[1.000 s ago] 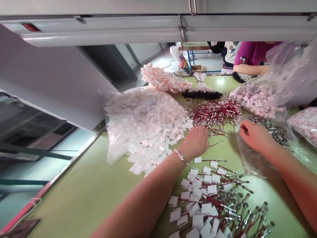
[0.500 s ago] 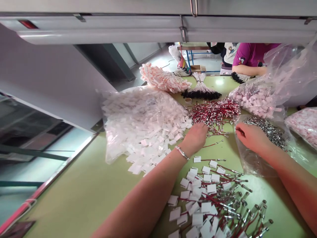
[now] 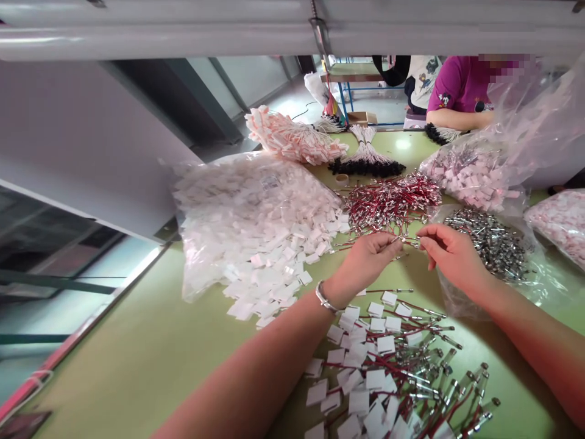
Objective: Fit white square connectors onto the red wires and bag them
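Note:
My left hand (image 3: 365, 259) pinches a thin red wire (image 3: 351, 245) with metal ends, lifted just off the pile of red wires (image 3: 393, 204). My right hand (image 3: 445, 253) is closed in a pinch on a small metal piece that meets the wire's tip between the two hands. To the right lies a clear bag of small metal parts (image 3: 491, 241). Below my hands lies a heap of finished wires with white square tags (image 3: 384, 372). A large clear bag spills white square tags (image 3: 256, 225) at the left.
The green table (image 3: 150, 360) carries bundles of pink-white tagged wires (image 3: 292, 137), black-tipped white wires (image 3: 368, 161) and further bags of tagged parts (image 3: 470, 174). Another person in a purple shirt (image 3: 459, 91) sits at the far end. A grey shelf (image 3: 82, 140) overhangs at the left.
My left hand has lifted from the red wire pile with one wire. My right hand has come out of the metal parts bag and moved left to meet it.

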The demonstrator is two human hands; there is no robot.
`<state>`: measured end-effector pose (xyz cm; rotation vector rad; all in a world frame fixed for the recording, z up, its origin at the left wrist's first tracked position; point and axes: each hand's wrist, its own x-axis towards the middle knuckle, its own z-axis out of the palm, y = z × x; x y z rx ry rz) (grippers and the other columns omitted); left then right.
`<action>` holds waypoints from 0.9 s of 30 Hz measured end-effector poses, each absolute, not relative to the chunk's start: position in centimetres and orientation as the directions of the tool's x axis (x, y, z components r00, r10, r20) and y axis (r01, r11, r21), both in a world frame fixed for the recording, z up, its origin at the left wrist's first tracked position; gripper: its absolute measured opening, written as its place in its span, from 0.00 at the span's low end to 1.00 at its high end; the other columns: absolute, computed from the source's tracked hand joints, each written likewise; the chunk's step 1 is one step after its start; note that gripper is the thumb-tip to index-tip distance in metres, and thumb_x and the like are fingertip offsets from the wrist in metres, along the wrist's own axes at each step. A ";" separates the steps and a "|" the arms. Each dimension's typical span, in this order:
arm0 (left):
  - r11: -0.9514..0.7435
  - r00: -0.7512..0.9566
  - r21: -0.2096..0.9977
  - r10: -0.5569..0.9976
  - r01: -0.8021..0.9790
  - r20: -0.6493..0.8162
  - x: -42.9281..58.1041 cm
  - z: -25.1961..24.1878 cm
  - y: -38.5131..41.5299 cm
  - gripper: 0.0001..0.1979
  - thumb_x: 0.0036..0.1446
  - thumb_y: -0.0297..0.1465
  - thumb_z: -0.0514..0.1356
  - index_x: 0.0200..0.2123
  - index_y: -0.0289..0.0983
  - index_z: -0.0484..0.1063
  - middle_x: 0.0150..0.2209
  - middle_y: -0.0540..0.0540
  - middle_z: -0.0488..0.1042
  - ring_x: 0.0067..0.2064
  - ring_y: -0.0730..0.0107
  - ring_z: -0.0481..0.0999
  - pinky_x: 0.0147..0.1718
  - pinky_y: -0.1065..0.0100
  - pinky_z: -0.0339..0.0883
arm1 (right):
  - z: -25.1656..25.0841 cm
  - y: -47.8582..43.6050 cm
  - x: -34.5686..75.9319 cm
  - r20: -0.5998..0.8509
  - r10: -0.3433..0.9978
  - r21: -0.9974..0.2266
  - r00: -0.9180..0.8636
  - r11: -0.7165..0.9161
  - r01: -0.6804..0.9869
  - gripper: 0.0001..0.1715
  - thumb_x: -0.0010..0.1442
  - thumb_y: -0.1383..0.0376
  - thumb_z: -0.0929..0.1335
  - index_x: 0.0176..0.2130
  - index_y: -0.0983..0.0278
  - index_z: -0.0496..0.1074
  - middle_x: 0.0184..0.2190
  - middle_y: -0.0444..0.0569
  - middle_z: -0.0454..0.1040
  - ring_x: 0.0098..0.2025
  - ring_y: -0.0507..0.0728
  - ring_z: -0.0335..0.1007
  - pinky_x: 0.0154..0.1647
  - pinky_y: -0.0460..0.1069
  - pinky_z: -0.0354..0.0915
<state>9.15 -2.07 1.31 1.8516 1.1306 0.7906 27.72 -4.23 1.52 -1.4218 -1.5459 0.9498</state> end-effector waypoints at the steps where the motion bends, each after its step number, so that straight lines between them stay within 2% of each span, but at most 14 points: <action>1: -0.264 0.408 0.882 0.908 0.390 0.091 9.3 1.2 -2.2 0.14 0.61 0.34 0.54 0.24 0.36 0.68 0.22 0.53 0.63 0.24 0.77 0.59 0.24 0.73 0.57 | 1.4 -4.3 27.6 0.073 0.996 -0.931 -0.048 0.085 0.356 0.07 0.58 0.63 0.65 0.37 0.62 0.71 0.23 0.40 0.69 0.20 0.49 0.66 0.27 0.48 0.65; 5: -0.271 0.424 0.890 0.900 0.365 0.100 9.5 0.7 -2.3 0.16 0.61 0.36 0.54 0.23 0.35 0.68 0.22 0.53 0.65 0.25 0.77 0.60 0.24 0.74 0.57 | 1.0 -4.4 27.2 0.022 0.992 -0.965 -0.124 0.054 0.257 0.07 0.58 0.62 0.65 0.34 0.63 0.71 0.23 0.41 0.71 0.23 0.50 0.69 0.30 0.49 0.69; 9: -0.381 0.460 0.820 0.872 0.427 0.166 9.2 0.4 -2.3 0.15 0.61 0.34 0.53 0.23 0.35 0.69 0.22 0.53 0.65 0.25 0.77 0.61 0.25 0.73 0.56 | 1.3 -4.3 27.2 -0.100 0.983 -0.963 -0.154 -0.057 0.263 0.05 0.57 0.64 0.66 0.31 0.63 0.70 0.20 0.39 0.69 0.18 0.48 0.63 0.19 0.45 0.64; 11: -0.503 0.516 0.699 0.828 0.508 0.221 8.8 0.3 -2.3 0.13 0.60 0.30 0.52 0.25 0.36 0.71 0.22 0.53 0.67 0.25 0.77 0.62 0.26 0.72 0.56 | 1.7 -4.2 27.4 -0.201 0.960 -0.947 -0.197 -0.139 0.289 0.05 0.57 0.66 0.67 0.29 0.63 0.69 0.20 0.39 0.69 0.16 0.47 0.60 0.15 0.43 0.60; 14: -0.685 0.648 0.431 0.717 0.587 0.258 8.5 0.1 -2.5 0.13 0.58 0.27 0.50 0.29 0.38 0.74 0.23 0.51 0.71 0.25 0.74 0.64 0.26 0.71 0.55 | 2.1 -4.2 27.7 -0.342 0.904 -0.906 -0.257 -0.245 0.345 0.07 0.56 0.67 0.67 0.26 0.63 0.69 0.19 0.40 0.70 0.15 0.46 0.59 0.12 0.42 0.57; 16: -0.733 0.696 0.299 0.677 0.610 0.240 8.4 0.0 -2.5 0.14 0.60 0.28 0.49 0.31 0.39 0.74 0.23 0.50 0.72 0.26 0.73 0.66 0.26 0.70 0.55 | 2.1 -4.2 27.8 -0.385 0.884 -0.894 -0.265 -0.285 0.347 0.08 0.57 0.67 0.67 0.26 0.63 0.68 0.19 0.41 0.71 0.15 0.46 0.59 0.12 0.42 0.57; 17: -0.736 0.701 0.274 0.675 0.619 0.229 8.4 -0.1 -2.4 0.14 0.61 0.29 0.49 0.32 0.39 0.74 0.24 0.50 0.72 0.26 0.72 0.67 0.26 0.70 0.56 | 2.1 -4.2 27.7 -0.389 0.883 -0.895 -0.263 -0.294 0.336 0.09 0.58 0.67 0.67 0.26 0.63 0.68 0.19 0.41 0.71 0.15 0.46 0.59 0.12 0.42 0.57; 19: -0.715 0.684 0.289 0.696 0.636 0.218 8.3 -0.1 -2.1 0.14 0.63 0.30 0.49 0.33 0.39 0.74 0.26 0.49 0.74 0.28 0.71 0.69 0.28 0.70 0.59 | 1.9 -4.0 27.7 -0.362 0.898 -0.904 -0.250 -0.273 0.330 0.09 0.59 0.66 0.66 0.27 0.63 0.69 0.20 0.41 0.72 0.15 0.46 0.60 0.13 0.43 0.57; 21: -0.705 0.677 0.351 0.702 0.616 0.223 8.1 0.2 -1.5 0.15 0.65 0.32 0.49 0.34 0.38 0.74 0.30 0.48 0.76 0.33 0.70 0.71 0.33 0.68 0.63 | 1.5 -3.8 27.7 -0.284 0.929 -0.894 -0.239 -0.167 0.416 0.08 0.60 0.66 0.65 0.28 0.63 0.69 0.21 0.42 0.73 0.16 0.47 0.61 0.15 0.43 0.58; 24: -0.660 0.592 0.457 0.746 0.597 0.304 7.6 1.0 -0.7 0.16 0.67 0.33 0.47 0.39 0.36 0.74 0.37 0.44 0.77 0.40 0.67 0.72 0.41 0.65 0.65 | 0.6 -3.6 27.5 -0.101 0.964 -0.742 -0.244 0.090 0.664 0.09 0.59 0.68 0.66 0.28 0.63 0.71 0.24 0.44 0.76 0.23 0.50 0.67 0.25 0.46 0.63; 27: -0.525 0.414 0.568 0.851 0.634 0.323 7.5 1.6 -0.7 0.18 0.67 0.35 0.45 0.40 0.35 0.73 0.36 0.43 0.76 0.38 0.67 0.72 0.40 0.65 0.66 | 0.2 -3.9 27.2 -0.020 0.937 -0.586 -0.349 0.272 0.763 0.09 0.60 0.68 0.66 0.33 0.61 0.77 0.33 0.47 0.80 0.34 0.53 0.73 0.38 0.49 0.66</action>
